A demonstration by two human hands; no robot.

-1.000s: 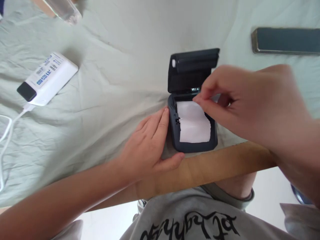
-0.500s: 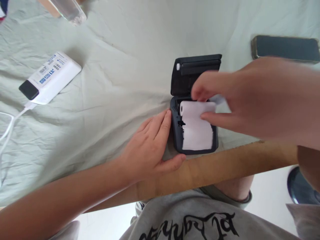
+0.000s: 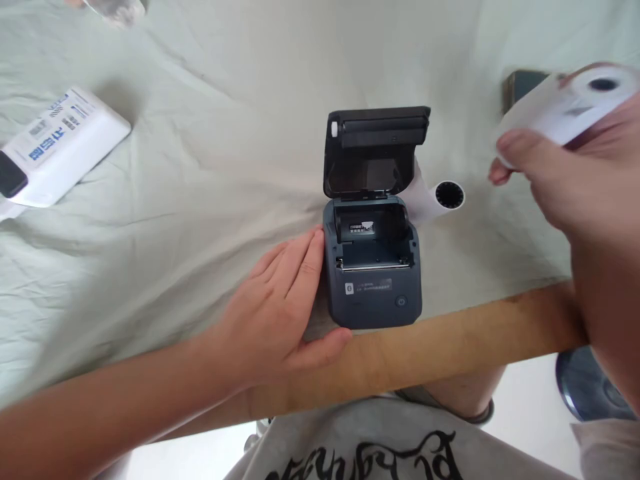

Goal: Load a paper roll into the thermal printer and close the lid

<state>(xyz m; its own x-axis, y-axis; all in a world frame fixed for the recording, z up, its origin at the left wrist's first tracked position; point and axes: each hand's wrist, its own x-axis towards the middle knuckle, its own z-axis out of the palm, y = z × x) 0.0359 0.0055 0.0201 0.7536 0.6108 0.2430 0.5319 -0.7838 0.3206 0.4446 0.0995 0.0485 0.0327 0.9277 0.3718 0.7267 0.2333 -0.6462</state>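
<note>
A dark label printer (image 3: 373,293) stands near the table's front edge with its lid (image 3: 377,150) raised and its paper bay bare. My left hand (image 3: 280,300) lies flat along the printer's left side, fingertips touching the casing and thumb out by the near corner. Over at the right, my right hand (image 3: 565,153) grips a white paper roll (image 3: 555,110) whose hollow core faces up. Behind the printer's right side lies another white roll (image 3: 425,200) with a black core, partly hidden by the lid.
A white power bank (image 3: 75,147) with blue print lies at the left. A dark phone (image 3: 520,87) sits at the far right, mostly behind the roll. A clear plastic object (image 3: 120,10) shows at the top edge. Wrinkled pale cloth (image 3: 225,133) covers the table up to its wooden edge (image 3: 450,340).
My right hand has lifted the paper roll out of the printer and carried it right. A second roll has come into view. My left hand stays against the printer, and the view has shifted slightly.
</note>
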